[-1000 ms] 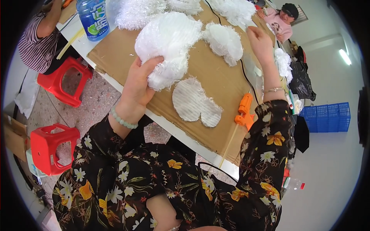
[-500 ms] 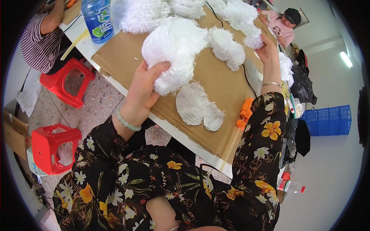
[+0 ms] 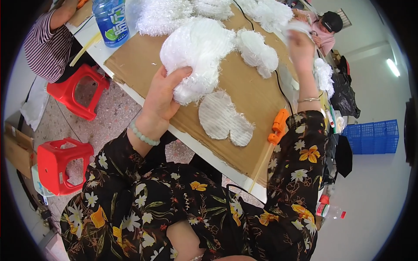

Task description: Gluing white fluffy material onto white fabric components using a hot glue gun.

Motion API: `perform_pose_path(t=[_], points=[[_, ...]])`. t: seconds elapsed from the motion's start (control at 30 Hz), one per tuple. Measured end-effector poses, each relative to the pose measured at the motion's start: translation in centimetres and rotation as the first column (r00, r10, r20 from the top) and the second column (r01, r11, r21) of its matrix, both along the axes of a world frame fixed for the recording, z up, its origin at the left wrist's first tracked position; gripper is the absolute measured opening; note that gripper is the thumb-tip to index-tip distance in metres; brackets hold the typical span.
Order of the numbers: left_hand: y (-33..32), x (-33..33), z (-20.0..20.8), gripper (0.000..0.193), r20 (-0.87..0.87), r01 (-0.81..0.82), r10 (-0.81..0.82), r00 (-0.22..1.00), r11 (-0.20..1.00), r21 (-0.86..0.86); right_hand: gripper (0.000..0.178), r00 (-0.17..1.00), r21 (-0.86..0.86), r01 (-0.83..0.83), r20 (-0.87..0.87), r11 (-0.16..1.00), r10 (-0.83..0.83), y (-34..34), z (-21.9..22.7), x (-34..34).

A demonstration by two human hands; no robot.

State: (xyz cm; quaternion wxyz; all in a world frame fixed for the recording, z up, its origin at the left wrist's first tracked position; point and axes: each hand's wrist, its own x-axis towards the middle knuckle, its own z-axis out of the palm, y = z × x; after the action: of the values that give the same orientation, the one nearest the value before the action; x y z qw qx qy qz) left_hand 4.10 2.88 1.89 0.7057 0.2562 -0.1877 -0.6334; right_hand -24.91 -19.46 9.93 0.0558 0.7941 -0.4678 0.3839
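- Gripping the lower left side of a large, rounded bundle of fluffy white material (image 3: pixel 198 50), the left hand (image 3: pixel 164 90) is closed with its thumb on top, left of centre in the frame; this seems to keep the broad face turned up.
- At centre, a lobed, grey-white ribbed piece (image 3: pixel 222 118) lies flat, perhaps so its outline stays uncrumpled.
- Right of centre, an orange plastic glue gun (image 3: pixel 279 125) lies beside the right sleeve (image 3: pixel 300 158), probably for easy reach.
- A brown cardboard sheet (image 3: pixel 141 65) covers much of the white table (image 3: pixel 259 192), likely shielding it.
- Upper right, the right hand (image 3: pixel 301 47) is blurred near something whitish; whether its fingers are apart or closed, I cannot tell.
- Along the top, shaggy white heaps (image 3: pixel 161 17) sit clear of the middle, presumably leaving working space.
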Motion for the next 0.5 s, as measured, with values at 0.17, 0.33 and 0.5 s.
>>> perform_pose_path(t=[0.17,0.33,0.5], points=[[0.0,0.0,-0.3,0.052,-0.011,-0.021,0.021,1.0,0.999,-0.029,0.03,0.892,0.413,-0.036,-0.397,0.91,0.215,5.1,-0.8,3.6],[-0.1,-0.2,-0.3,0.048,-0.023,-0.018,0.016,1.0,0.996,-0.087,0.039,0.988,0.413,-0.042,-0.118,0.91,0.099,5.1,0.3,2.6],[-0.2,-0.6,-0.1,0.051,-0.036,-0.026,0.022,0.999,0.991,-0.133,0.037,0.882,0.367,0.102,-0.463,0.925,0.086,7.3,0.7,2.8]])
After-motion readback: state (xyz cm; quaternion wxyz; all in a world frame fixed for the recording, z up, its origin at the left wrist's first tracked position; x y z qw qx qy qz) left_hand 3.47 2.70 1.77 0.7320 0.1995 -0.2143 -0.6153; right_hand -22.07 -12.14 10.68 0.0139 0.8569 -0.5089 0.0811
